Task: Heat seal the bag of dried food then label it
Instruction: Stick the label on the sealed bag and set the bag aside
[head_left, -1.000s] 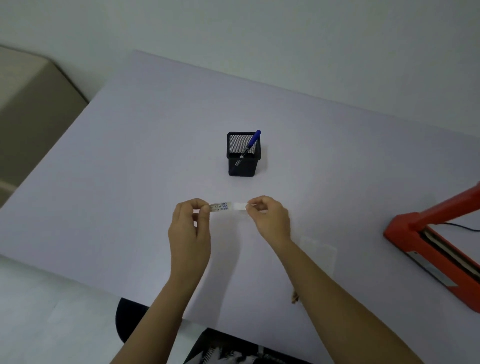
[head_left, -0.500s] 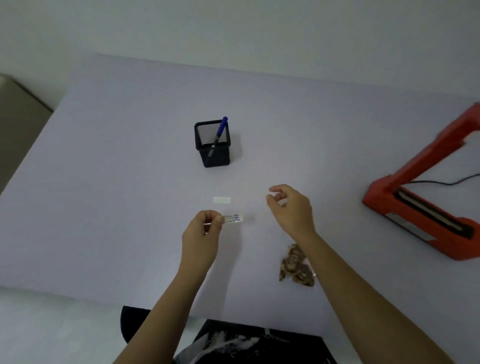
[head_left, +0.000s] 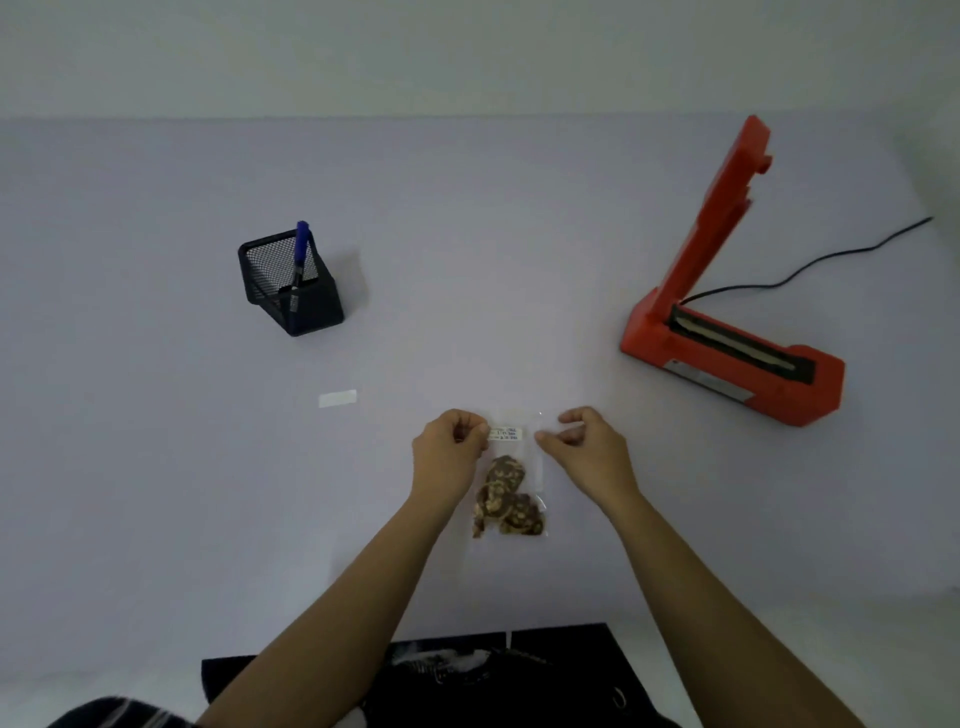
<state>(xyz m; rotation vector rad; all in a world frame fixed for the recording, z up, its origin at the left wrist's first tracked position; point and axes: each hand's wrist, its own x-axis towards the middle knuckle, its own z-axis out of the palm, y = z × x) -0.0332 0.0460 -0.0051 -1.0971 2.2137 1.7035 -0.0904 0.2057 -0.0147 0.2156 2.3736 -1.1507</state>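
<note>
The clear bag lay flat on the counter; left hand pinched the label onto its top, right hand pinched its edge. Probably light, slippery, floppy film: hold the margins

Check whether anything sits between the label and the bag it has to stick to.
Nothing visible does. The left hand pinches the label right over the clear top of the bag; the right hand is at the bag's right edge. The white strip lies apart.
</note>
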